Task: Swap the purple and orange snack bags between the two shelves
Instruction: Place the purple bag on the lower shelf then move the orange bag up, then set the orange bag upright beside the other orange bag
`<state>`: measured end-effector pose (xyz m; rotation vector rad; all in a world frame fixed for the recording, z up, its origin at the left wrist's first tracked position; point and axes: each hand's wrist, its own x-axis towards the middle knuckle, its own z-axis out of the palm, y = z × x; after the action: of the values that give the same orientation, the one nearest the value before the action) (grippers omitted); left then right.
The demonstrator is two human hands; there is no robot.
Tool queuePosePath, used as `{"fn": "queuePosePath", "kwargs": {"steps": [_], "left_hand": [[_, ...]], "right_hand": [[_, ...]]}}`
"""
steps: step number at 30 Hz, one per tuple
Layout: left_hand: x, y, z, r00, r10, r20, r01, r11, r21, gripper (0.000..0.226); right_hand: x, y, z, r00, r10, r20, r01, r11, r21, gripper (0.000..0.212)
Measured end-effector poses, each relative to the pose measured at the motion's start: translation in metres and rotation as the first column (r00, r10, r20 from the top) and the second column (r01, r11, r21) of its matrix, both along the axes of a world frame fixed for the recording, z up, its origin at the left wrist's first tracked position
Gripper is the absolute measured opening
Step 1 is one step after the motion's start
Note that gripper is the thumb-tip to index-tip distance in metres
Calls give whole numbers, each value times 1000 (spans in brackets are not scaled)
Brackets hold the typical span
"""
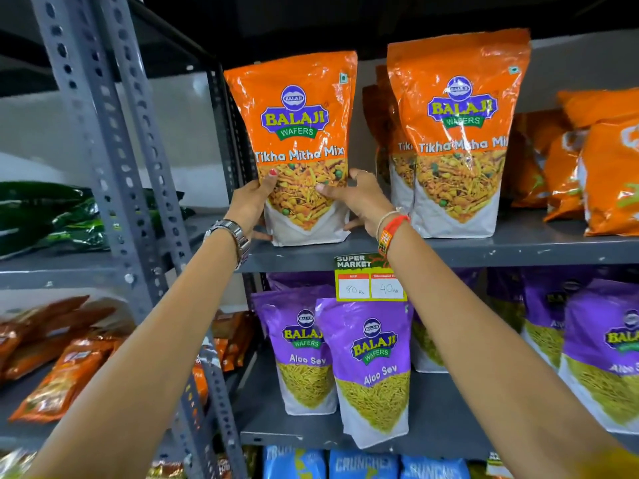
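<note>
An orange Tikha Mitha Mix bag stands upright at the left end of the upper shelf. My left hand grips its left side and my right hand grips its right side, both low on the bag. More orange bags stand to its right on the same shelf. On the lower shelf stand several purple Aloo Sev bags, one at the front, one behind it to the left and others at the right.
A yellow price tag hangs from the upper shelf's front edge. Grey perforated uprights stand at the left. Beyond them lie green packets and orange-brown packets. Blue snack bags sit on the bottom shelf. Other orange packets crowd the upper right.
</note>
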<state>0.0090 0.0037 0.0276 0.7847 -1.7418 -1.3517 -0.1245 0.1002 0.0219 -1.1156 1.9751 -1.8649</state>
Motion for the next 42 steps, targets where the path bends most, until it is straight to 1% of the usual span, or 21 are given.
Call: {"fn": "queuePosePath", "kwargs": {"steps": [3,4,6,8,9,11,13,14,16,19,21,22,24,25,26,29,30,31,34,38,42], "left_hand": [[-1,-2,-2,1000,4,16,-4,1000,-15,58],[-1,-2,-4,999,24,25,-22,999,-50,60],[0,-4,-12,990,140,30,-131,970,-204,65],[7,3,-31,951,298,-82,-307,883,-356,56],[11,10,-42,916,359,-181,-401,834,-379,48],[18,28,-72,834,391,-390,-529,770,-358,35],[19,42,-109,793,361,-491,-542,787,-295,28],[16,49,-129,795,344,-500,-512,823,-248,27],[6,57,-172,836,328,-439,-428,891,-149,30],[-8,71,-239,913,327,-246,-339,941,-7,28],[-13,78,-277,947,292,-135,-292,956,21,16],[-14,81,-290,964,241,-111,-235,970,58,16],[-19,85,-308,992,91,-83,-71,973,218,33],[-22,86,-315,997,32,-74,-8,955,297,40],[-26,88,-319,998,-11,-63,32,940,341,44],[-36,88,-330,994,-95,-57,111,907,407,54],[-40,87,-332,993,-106,-51,118,896,427,57],[-44,85,-336,992,-115,-47,124,892,434,58],[-52,84,-342,994,-105,-36,111,903,415,54],[-59,88,-342,991,-99,-88,123,933,337,49],[-76,97,-346,980,-187,-61,197,929,315,50]], "right_hand": [[3,5,-4,999,-6,-38,4,999,-40,67],[6,9,-7,998,-20,-67,15,998,-61,68],[10,21,-17,983,-103,-153,82,988,-134,71],[14,41,-35,952,-228,-205,166,945,-281,62],[15,53,-46,940,-286,-184,205,908,-365,52],[12,77,-76,925,-370,-80,284,818,-501,35],[1,92,-111,899,-436,52,389,737,-552,27],[-6,96,-131,880,-460,118,446,718,-534,26],[-19,98,-172,855,-463,236,518,726,-453,24],[-30,96,-225,836,-416,358,519,812,-267,26],[-33,94,-250,860,-354,369,422,898,-123,39],[-32,93,-260,885,-310,347,343,939,-35,46],[-31,89,-278,921,-177,346,156,984,88,50],[-31,88,-285,918,-131,376,84,987,138,52],[-33,87,-292,905,-110,411,31,981,193,63],[-37,87,-308,850,-82,520,-108,939,325,98],[-36,88,-310,843,-76,532,-129,932,337,103],[-35,89,-310,845,-72,530,-133,932,338,96],[-32,89,-312,866,-67,495,-97,949,299,47],[-33,92,-314,871,-100,481,-32,965,259,38],[-46,109,-315,869,-127,479,26,977,211,25]]}}
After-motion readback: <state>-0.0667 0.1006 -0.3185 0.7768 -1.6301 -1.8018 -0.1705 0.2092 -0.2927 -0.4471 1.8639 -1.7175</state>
